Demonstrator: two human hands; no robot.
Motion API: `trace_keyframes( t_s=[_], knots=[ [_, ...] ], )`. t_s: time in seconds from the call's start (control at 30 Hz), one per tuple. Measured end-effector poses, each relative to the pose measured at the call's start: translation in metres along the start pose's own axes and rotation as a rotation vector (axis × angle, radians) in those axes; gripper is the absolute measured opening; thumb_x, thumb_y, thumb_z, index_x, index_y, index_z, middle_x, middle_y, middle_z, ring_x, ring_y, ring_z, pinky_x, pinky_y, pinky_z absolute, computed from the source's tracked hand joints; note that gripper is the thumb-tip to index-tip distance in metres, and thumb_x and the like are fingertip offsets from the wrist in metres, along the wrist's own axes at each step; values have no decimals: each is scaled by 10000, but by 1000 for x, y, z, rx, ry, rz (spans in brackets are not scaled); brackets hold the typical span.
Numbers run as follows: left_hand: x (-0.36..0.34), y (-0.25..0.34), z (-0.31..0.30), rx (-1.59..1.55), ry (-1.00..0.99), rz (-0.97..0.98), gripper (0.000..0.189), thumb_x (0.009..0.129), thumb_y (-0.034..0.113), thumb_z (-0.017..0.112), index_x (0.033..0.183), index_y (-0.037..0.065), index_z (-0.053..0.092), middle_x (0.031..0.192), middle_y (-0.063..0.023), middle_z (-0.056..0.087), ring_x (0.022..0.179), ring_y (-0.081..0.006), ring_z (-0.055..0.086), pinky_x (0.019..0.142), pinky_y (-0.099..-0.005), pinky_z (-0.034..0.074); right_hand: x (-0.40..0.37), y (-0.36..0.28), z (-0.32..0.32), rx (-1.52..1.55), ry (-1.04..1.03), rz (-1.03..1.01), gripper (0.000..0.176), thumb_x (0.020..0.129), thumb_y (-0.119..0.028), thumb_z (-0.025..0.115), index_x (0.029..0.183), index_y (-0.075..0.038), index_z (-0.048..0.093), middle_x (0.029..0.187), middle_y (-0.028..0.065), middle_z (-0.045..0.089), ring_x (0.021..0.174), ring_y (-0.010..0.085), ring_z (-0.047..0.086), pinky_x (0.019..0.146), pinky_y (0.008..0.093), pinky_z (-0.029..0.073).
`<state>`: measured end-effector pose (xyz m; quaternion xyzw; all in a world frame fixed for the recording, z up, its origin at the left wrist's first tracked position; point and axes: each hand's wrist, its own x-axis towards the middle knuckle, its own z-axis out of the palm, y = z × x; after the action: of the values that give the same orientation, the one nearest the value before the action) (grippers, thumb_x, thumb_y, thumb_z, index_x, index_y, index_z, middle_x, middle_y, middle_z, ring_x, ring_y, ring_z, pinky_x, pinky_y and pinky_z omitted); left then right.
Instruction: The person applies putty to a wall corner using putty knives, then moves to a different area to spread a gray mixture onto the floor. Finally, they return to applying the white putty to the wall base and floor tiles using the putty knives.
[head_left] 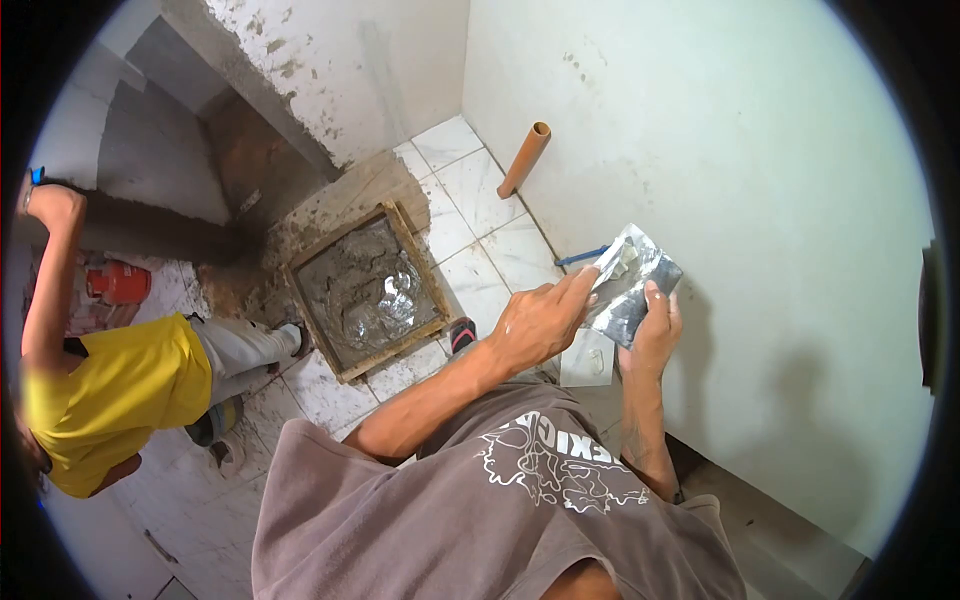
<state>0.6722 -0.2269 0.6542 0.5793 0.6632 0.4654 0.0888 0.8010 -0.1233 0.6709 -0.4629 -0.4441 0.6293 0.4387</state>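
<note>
While both hands are at a silver and dark packet (637, 290), the packet is held up in front of the body, beside the pale wall (790, 200). Right hand (655, 325): fingers closed on the packet's lower right part, thumb lying flat on its face. Left hand (545, 318): fingers extended and close together, tips at the packet's left edge; cannot tell whether they pinch it. Crumpled pale material shows at the upper part of the packet; its nature is unclear.

Past the packet, a blue stick-like item (583, 256) is partly covered from view. An orange pipe (524, 160) rises near the wall, its open end up. To the left on the tiled floor (472, 278), a wooden frame (440, 325) surrounds wet grey mix (350, 280) with a shiny patch on its surface. Farther left, a co-worker in a yellow shirt (130, 390) has one arm raised, near a red container (120, 283).
</note>
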Motion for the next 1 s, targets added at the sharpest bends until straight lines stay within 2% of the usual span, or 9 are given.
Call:
trace_keyframes(
  t_s=[0.17, 0.27, 0.37, 0.4, 0.5, 0.53, 0.73, 0.83, 1.0],
  knots=[
    [-15, -4, -4, -13, -106, -102, 317, 918, 137, 523, 1210, 33, 455, 814, -190, 628, 690, -335, 638, 542, -434, 502, 23, -16, -3, 324, -47, 160, 284, 862, -106, 536, 1095, 57, 551, 1014, 121, 607, 918, 213, 598, 835, 348, 472],
    [-20, -7, -10, -58, -251, -394, 260, 958, 189, 479, 1156, 20, 479, 750, -222, 606, 686, -370, 623, 538, -424, 480, 33, -28, -11, 410, -156, 164, 372, 865, -116, 552, 1184, 66, 499, 1152, 144, 569, 1079, 234, 550, 973, 390, 411],
    [-32, -32, 5, -225, 23, -520, 207, 973, 224, 445, 1047, 41, 509, 652, -239, 556, 605, -375, 604, 542, -428, 479, 28, -42, -10, 263, -303, 39, 413, 874, -112, 543, 1232, 76, 460, 1176, 146, 552, 1090, 247, 544, 971, 393, 414],
    [-29, -32, -4, -364, 66, -574, 230, 973, 215, 461, 1071, 19, 530, 710, -182, 606, 592, -283, 607, 578, -377, 487, 19, -48, -2, 208, -301, -7, 434, 888, -105, 522, 1262, 95, 428, 1219, 151, 528, 1097, 226, 526, 969, 360, 406],
    [-28, -51, 4, -987, 203, -730, 267, 976, 197, 466, 1127, -15, 527, 845, -100, 641, 608, -167, 588, 599, -311, 491, 0, -43, 6, -251, -187, -308, 309, 908, -73, 473, 1182, 56, 531, 1058, 115, 600, 945, 211, 587, 866, 356, 471],
    [-20, -42, -12, -1183, 162, -910, 307, 969, 172, 482, 1189, -41, 499, 974, -60, 633, 667, -113, 614, 606, -266, 518, -8, -43, 2, -552, -215, -388, 296, 921, -40, 433, 1186, 41, 538, 1107, 148, 605, 1031, 243, 586, 909, 353, 459],
    [-8, -41, -32, -1605, 134, -1004, 296, 955, 116, 485, 1199, -52, 469, 976, -105, 632, 791, -159, 669, 676, -282, 588, -14, -31, 23, -698, -928, -1127, 552, 726, 155, 470, 1259, 16, 486, 1318, 212, 506, 1228, 347, 500, 1037, 447, 395],
    [-4, -37, -36, -1646, 147, -986, 283, 951, 87, 475, 1194, -60, 472, 988, -126, 630, 800, -174, 674, 692, -294, 595, -12, -21, 19, -892, -983, -1228, 649, 661, 157, 495, 1289, -4, 465, 1343, 212, 479, 1224, 376, 492, 1036, 500, 395],
    [-4, -36, -43, -1554, 170, -1046, 291, 947, 104, 488, 1187, -60, 476, 984, -135, 631, 748, -169, 672, 674, -281, 592, -3, -5, 4, -934, -964, -1131, 584, 708, 156, 469, 1269, -4, 494, 1329, 202, 499, 1233, 358, 489, 1048, 476, 385]
  ],
)
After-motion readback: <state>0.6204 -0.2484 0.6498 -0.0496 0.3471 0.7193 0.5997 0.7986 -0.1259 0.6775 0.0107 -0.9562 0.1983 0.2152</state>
